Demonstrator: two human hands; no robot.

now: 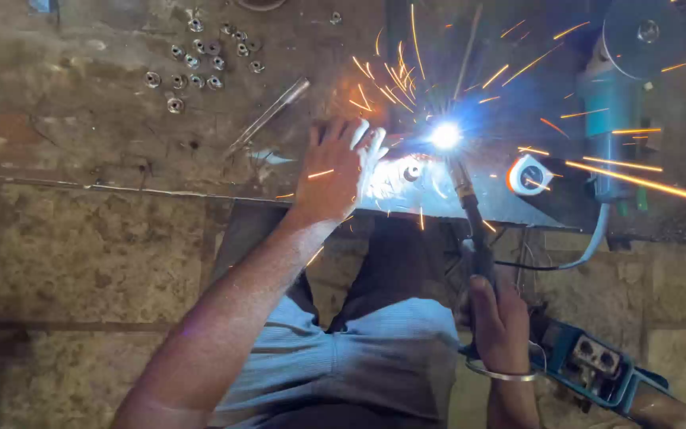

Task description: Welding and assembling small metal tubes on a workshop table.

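My left hand (339, 167) lies flat, fingers spread, on a metal plate (406, 187) at the near edge of the workbench. My right hand (495, 318) grips a welding electrode holder (479, 246), and its rod (460, 179) reaches up to a bright white-blue arc (445, 135) on the plate just right of my left fingertips. Orange sparks fly up and to the right from the arc. A metal bangle (502, 372) circles my right wrist.
Several small metal nuts (200, 59) lie scattered at the back left of the workbench (81, 119). A thin metal rod (267, 115) lies diagonally beside them. A teal angle grinder (617, 87) rests at the right, its cable trailing down. A blue tool (597, 365) sits by my right forearm.
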